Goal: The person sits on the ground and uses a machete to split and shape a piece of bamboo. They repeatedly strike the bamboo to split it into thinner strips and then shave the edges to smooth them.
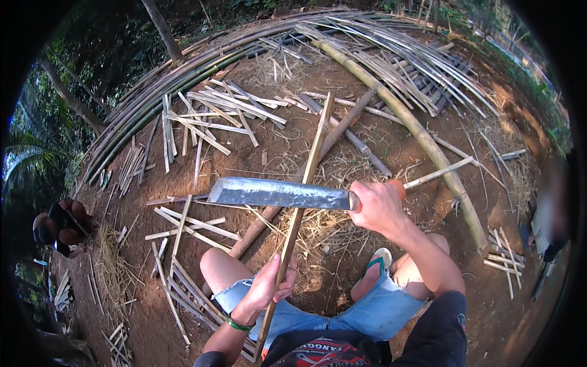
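Observation:
My right hand [378, 207] is closed round the orange-brown handle of a machete [278, 194]. The broad, worn steel blade points left and lies across a long bamboo strip [315, 153], in front of it from this view. My left hand [274, 282] grips the strip's lower part, fingers wrapped round it, thumb along its side. From my lap the strip slants up and away, its far end near a brown pole [348, 125] on the ground. Whether the blade's edge bites into the strip, I cannot tell.
Split bamboo strips [226, 113] lie in loose heaps ahead and left. A thick yellow bamboo pole [409, 122] curves along the right. Long green poles [147, 110] are stacked at the far left. Shavings [324, 235] cover the soil before me. People are at both side edges.

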Tool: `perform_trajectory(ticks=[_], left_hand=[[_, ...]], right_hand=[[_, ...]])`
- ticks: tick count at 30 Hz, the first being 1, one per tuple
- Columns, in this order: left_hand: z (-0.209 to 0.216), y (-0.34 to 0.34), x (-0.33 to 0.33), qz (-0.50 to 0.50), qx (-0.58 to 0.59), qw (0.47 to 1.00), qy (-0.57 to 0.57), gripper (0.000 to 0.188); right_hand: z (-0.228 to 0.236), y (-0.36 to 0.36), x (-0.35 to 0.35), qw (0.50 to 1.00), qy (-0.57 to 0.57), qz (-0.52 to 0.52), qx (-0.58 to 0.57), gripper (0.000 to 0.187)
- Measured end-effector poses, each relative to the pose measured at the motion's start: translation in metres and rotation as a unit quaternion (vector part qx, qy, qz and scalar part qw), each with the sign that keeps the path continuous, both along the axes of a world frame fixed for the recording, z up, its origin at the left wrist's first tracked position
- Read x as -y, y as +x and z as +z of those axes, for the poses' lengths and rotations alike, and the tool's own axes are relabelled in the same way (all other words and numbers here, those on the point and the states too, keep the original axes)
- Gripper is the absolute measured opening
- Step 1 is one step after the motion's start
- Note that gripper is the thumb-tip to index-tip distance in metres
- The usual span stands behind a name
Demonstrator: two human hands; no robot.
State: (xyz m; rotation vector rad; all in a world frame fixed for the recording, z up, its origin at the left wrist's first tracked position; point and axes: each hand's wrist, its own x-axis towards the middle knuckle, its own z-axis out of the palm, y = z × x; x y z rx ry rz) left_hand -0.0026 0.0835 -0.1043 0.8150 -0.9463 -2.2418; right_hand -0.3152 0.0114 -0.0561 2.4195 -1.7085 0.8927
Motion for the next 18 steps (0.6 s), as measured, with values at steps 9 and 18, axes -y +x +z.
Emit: perform_trajectory(ticks=[9,18], left_hand=[[0.015,0.006,-0.017,-0.004,0.055,0.996,-0.07,0.048],[0.008,0.039,-0.054,-0.009,0.087,0.995,-0.04,0.052]], right_hand=[[0.009,-0.035,0.029,0.997,-0.06,-0.047,-0.033,0.024],[0.012,-0.096,0.074,0.976,0.0,-0.215,-0.045,0.017]])
